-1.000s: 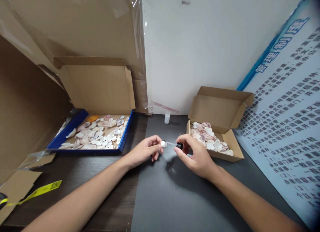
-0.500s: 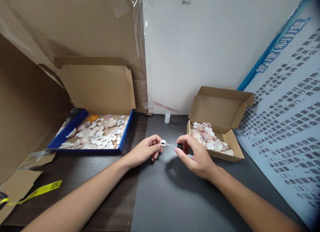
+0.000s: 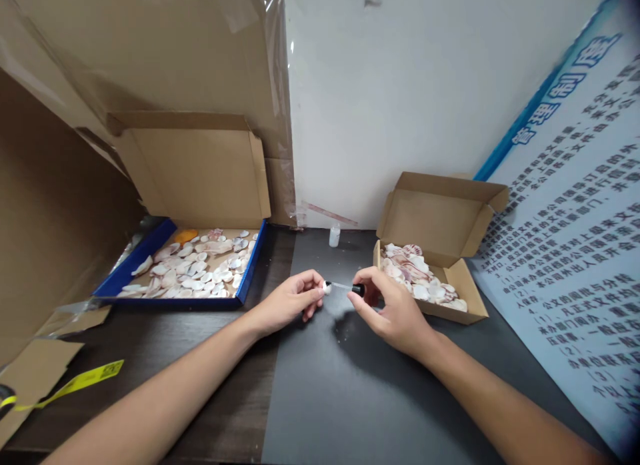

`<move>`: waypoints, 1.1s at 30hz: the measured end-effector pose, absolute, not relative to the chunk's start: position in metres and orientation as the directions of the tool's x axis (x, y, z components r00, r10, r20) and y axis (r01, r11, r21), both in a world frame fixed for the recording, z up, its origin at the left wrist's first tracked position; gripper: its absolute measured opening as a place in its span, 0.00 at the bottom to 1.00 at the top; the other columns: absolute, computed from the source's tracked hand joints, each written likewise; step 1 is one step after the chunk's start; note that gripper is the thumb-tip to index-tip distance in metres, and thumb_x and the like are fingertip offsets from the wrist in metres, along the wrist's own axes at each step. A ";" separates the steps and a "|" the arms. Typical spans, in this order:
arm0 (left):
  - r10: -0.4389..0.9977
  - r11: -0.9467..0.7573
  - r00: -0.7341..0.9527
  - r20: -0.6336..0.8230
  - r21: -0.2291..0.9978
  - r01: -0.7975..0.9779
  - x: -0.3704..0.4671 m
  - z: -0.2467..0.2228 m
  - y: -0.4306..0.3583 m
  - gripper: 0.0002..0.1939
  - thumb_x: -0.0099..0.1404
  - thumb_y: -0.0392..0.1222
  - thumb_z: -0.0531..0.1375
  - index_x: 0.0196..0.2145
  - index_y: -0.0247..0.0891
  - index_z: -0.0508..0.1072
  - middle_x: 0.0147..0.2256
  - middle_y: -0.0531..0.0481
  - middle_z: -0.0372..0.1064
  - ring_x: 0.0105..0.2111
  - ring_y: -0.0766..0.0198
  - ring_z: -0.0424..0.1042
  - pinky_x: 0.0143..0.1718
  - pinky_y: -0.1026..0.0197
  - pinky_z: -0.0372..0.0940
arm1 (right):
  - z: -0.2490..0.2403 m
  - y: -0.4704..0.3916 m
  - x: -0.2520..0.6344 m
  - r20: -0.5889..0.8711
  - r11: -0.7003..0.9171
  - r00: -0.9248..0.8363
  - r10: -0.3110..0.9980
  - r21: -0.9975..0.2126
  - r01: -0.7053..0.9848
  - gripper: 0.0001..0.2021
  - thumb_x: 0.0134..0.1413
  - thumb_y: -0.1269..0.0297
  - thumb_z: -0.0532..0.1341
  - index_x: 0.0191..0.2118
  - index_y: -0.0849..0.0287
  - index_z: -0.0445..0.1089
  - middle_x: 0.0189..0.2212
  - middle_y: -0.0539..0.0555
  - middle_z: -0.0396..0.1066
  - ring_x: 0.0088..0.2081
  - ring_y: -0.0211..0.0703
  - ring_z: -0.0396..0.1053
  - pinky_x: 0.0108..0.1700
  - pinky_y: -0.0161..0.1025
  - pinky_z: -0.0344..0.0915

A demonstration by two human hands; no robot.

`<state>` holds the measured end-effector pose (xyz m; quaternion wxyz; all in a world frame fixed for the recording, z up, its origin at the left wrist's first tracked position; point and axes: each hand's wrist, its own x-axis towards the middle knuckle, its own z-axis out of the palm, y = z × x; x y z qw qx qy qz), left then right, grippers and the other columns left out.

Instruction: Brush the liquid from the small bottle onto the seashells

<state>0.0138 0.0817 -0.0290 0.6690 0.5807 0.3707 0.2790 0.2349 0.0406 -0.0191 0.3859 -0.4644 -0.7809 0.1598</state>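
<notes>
Between the thumb and fingers of my left hand [image 3: 296,298] is pinched a small white shell [image 3: 327,289] with a dark patch. My right hand [image 3: 387,305] grips a black cap [image 3: 358,289], from which a thin pale applicator [image 3: 342,285] extends leftward. The applicator's tip is at or very near the shell; contact cannot be made out for certain. Behind both hands, a small translucent bottle [image 3: 335,236] stands upright on the dark grey mat [image 3: 320,398], close to the wall.
On the left, a blue-sided cardboard box [image 3: 241,288] with a raised lid holds many shells [image 3: 200,268]. A smaller cardboard box [image 3: 477,305] of shells is by my right hand. Cardboard scraps [image 3: 43,368] and a yellow strip [image 3: 85,381] lie at lower left.
The shell has turned slightly in my left fingers, so its dark patch sits higher. The black cap has tilted in my right hand and shows more of itself; the applicator tip is nearer the shell.
</notes>
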 end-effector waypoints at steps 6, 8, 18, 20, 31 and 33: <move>0.803 0.163 0.571 -0.169 0.985 0.063 0.014 -0.029 0.082 0.18 0.62 0.53 0.63 0.36 0.37 0.64 0.25 0.57 0.62 0.19 0.74 0.60 0.21 0.70 0.56 | -0.018 0.041 0.235 0.481 0.547 -0.284 0.829 -0.595 0.589 0.05 0.60 0.65 0.59 0.41 0.56 0.65 0.28 0.49 0.66 0.26 0.36 0.64 0.31 0.35 0.63; 0.803 0.155 0.573 -0.166 0.986 0.068 0.014 -0.029 0.082 0.18 0.62 0.54 0.63 0.35 0.37 0.64 0.25 0.57 0.62 0.19 0.74 0.60 0.21 0.70 0.56 | -0.018 0.041 0.235 0.491 0.538 -0.261 0.831 -0.593 0.600 0.04 0.60 0.65 0.60 0.40 0.56 0.65 0.28 0.49 0.65 0.26 0.36 0.64 0.30 0.35 0.63; 0.802 0.145 0.575 -0.164 0.986 0.080 0.014 -0.028 0.081 0.18 0.62 0.54 0.62 0.34 0.37 0.63 0.22 0.58 0.59 0.19 0.72 0.59 0.21 0.69 0.56 | -0.021 0.041 0.235 0.485 0.531 -0.250 0.838 -0.619 0.579 0.05 0.61 0.65 0.59 0.42 0.56 0.65 0.28 0.48 0.63 0.26 0.36 0.63 0.30 0.35 0.62; 0.804 0.144 0.573 -0.159 0.987 0.071 0.014 -0.027 0.081 0.18 0.62 0.54 0.63 0.34 0.37 0.63 0.22 0.58 0.59 0.19 0.72 0.59 0.21 0.69 0.56 | -0.021 0.041 0.235 0.486 0.542 -0.262 0.834 -0.629 0.557 0.05 0.61 0.65 0.59 0.43 0.56 0.65 0.28 0.48 0.63 0.27 0.36 0.64 0.31 0.35 0.62; 0.804 0.146 0.574 -0.156 0.987 0.064 0.014 -0.027 0.081 0.16 0.61 0.50 0.63 0.35 0.36 0.64 0.31 0.54 0.66 0.19 0.75 0.63 0.21 0.69 0.59 | -0.020 0.041 0.235 0.481 0.552 -0.285 0.829 -0.620 0.558 0.05 0.61 0.65 0.59 0.43 0.56 0.64 0.28 0.47 0.63 0.26 0.35 0.63 0.31 0.34 0.62; 0.803 0.152 0.574 -0.161 0.986 0.064 0.014 -0.026 0.081 0.16 0.62 0.50 0.63 0.35 0.36 0.64 0.32 0.53 0.67 0.19 0.75 0.63 0.21 0.69 0.58 | -0.021 0.041 0.235 0.478 0.542 -0.276 0.834 -0.611 0.578 0.05 0.61 0.65 0.59 0.42 0.57 0.64 0.28 0.47 0.63 0.26 0.35 0.62 0.30 0.34 0.61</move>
